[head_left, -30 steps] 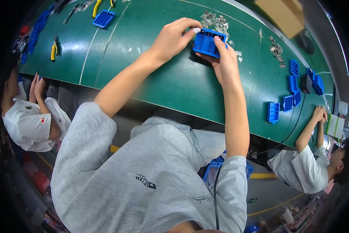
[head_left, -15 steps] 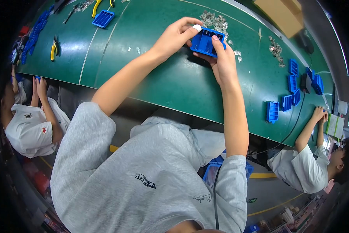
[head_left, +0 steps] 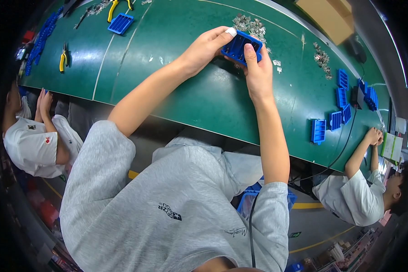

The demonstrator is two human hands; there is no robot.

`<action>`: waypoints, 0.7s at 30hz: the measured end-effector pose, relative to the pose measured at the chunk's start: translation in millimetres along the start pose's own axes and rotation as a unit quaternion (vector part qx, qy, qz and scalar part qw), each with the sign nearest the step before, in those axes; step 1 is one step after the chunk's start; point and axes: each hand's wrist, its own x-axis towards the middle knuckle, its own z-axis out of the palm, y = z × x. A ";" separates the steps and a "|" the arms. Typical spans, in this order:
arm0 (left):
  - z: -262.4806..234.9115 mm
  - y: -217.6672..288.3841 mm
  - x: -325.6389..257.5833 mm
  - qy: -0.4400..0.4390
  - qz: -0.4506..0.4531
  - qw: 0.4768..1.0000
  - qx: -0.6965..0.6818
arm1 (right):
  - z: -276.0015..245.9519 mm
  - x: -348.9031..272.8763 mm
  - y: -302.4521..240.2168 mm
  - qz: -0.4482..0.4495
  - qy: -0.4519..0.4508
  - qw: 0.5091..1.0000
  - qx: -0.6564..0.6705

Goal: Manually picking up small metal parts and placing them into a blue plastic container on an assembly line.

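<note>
While hands [head_left: 259, 75] hold tray [head_left: 234, 46], green table [head_left: 217, 97], carton [head_left: 329, 19]

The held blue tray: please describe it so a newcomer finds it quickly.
On the green table, top middle, find the pile of small metal pieces. Just below it in the picture is the blue tray. Other blue trays lie on the table; the left hand and right hand hold this one.
</note>
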 end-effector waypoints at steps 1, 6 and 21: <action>-0.9 -1.5 0.0 0.000 0.004 1.000 -0.001 | 0.7 -0.5 0.5 0.000 0.000 1.000 0.001; 1.6 -0.5 -2.1 -0.025 0.034 0.999 -0.029 | 2.8 -5.4 -4.3 -0.079 0.024 0.989 -0.126; -0.7 -1.4 -0.9 0.074 0.094 0.990 0.076 | 6.6 -2.2 -7.9 -0.078 0.021 0.978 -0.190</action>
